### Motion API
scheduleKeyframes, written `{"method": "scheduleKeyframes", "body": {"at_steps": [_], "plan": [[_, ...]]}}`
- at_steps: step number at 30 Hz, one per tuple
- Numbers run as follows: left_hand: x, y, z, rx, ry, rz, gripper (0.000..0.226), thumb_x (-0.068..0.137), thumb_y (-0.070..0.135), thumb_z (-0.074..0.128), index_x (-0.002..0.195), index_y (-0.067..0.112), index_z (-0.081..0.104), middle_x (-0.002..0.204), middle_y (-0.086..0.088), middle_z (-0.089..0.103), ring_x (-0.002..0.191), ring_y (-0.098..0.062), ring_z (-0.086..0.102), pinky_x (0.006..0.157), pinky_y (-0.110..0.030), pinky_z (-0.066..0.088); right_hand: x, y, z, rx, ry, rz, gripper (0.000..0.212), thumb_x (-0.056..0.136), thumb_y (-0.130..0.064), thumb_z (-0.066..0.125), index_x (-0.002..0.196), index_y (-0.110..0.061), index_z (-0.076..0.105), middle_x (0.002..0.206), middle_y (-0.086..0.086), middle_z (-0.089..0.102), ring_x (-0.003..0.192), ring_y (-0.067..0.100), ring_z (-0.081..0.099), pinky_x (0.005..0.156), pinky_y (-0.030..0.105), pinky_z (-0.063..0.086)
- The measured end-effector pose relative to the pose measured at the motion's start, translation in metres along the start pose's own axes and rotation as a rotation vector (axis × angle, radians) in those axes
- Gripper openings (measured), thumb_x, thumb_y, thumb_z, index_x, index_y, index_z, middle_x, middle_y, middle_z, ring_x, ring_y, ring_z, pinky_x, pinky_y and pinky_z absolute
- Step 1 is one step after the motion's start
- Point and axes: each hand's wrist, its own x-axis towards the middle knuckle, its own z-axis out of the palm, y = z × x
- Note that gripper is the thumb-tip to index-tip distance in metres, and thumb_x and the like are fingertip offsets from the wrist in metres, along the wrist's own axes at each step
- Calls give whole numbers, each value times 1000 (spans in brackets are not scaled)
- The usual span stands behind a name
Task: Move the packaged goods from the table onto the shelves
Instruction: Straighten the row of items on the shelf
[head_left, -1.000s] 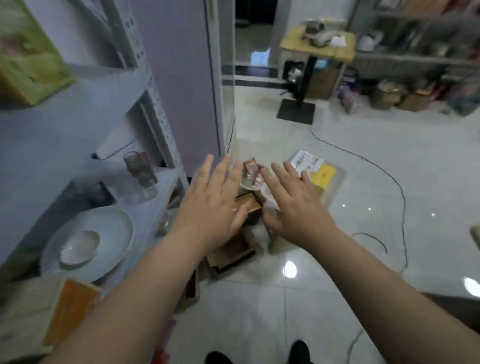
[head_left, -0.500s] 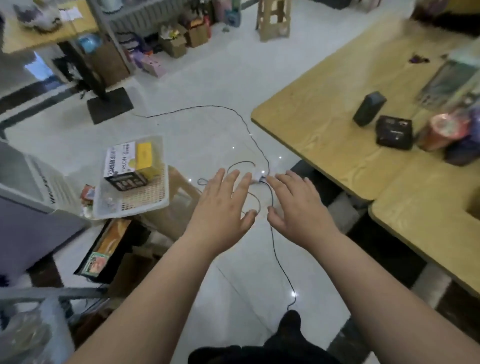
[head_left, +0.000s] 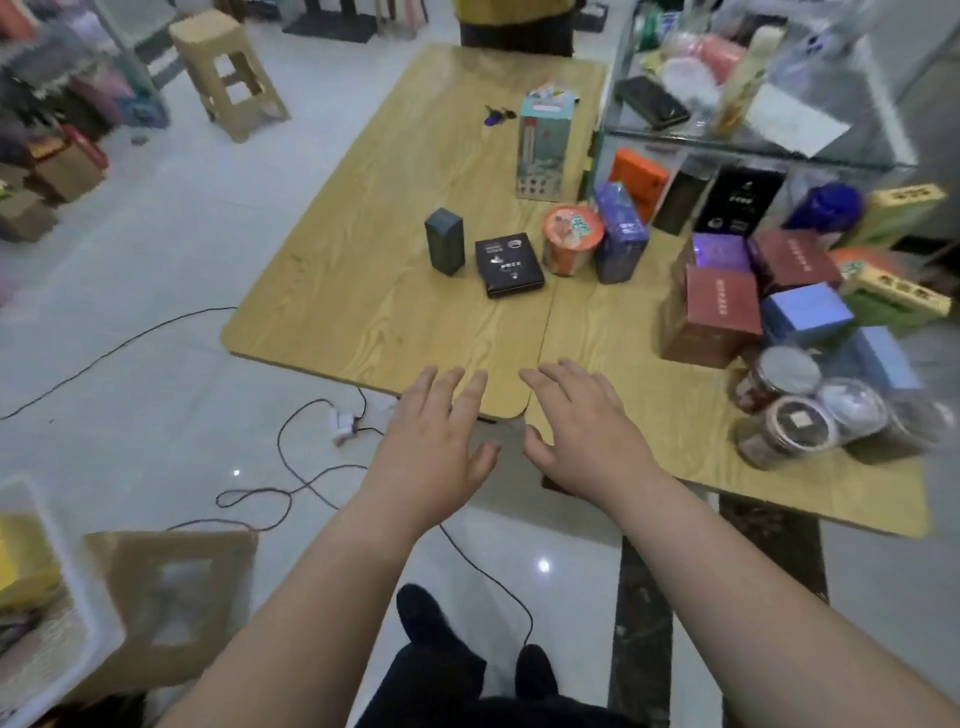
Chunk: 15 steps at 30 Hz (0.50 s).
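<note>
Two wooden tables (head_left: 363, 291) stand side by side with packaged goods on them. A dark upright box (head_left: 444, 240), a flat black box (head_left: 508, 264), an orange noodle cup (head_left: 570, 240), a blue pack (head_left: 620, 234) and a tall teal carton (head_left: 543, 143) stand mid-table. Red boxes (head_left: 719, 306), blue boxes (head_left: 806, 312) and several jars (head_left: 784, 421) crowd the right side. My left hand (head_left: 434, 447) and my right hand (head_left: 582, 431) are stretched out flat and empty over the near table edge, short of the goods.
A glass counter (head_left: 779, 130) with clutter stands behind the table at the right. A plastic stool (head_left: 228, 67) is at the far left. Cables and a white plug (head_left: 343, 421) lie on the tiled floor. A white basket (head_left: 47, 597) and cardboard (head_left: 171, 597) sit near left.
My view has swung right from the shelves, across the floor, to the tables with the goods. Both hands stay spread and empty in front of me.
</note>
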Motion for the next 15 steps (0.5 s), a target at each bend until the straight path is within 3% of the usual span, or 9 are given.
{"method": "scheduleKeyframes", "body": {"at_steps": [4,7,10,13,15], "plan": [[51,-10,1,-5,-13,111,79,90,57,36,151,7,41,144,-21,51,139,-45,41,112,-56,40,16,17,-3,-50,-22,106,63,84,-30,66,143,-12,51,140,14,55,137,36,46,110,60,39],[87,-15,-4,3,-54,194,81,92,60,31,158,14,27,155,-14,40,148,-38,26,121,-48,27,29,26,-10,-81,-42,218,64,88,-34,62,147,-15,46,145,12,50,141,33,40,115,57,33],[117,-15,-9,-17,-107,302,77,99,55,42,161,18,14,163,-9,26,153,-32,11,124,-41,13,38,33,-17,-91,-21,338,62,89,-36,59,146,-16,47,145,10,51,142,30,39,114,55,33],[146,-11,-6,-13,-124,390,83,93,63,26,160,16,18,160,-11,31,152,-34,16,124,-42,16,42,40,-16,-73,6,427,62,85,-37,56,143,-14,51,140,12,54,138,33,44,111,57,38],[162,-4,-1,-16,-146,444,83,93,63,28,160,14,20,158,-12,33,151,-34,18,124,-41,15,41,47,-15,-65,-3,491,63,86,-36,57,144,-14,50,141,12,52,139,32,42,112,57,36]]}}
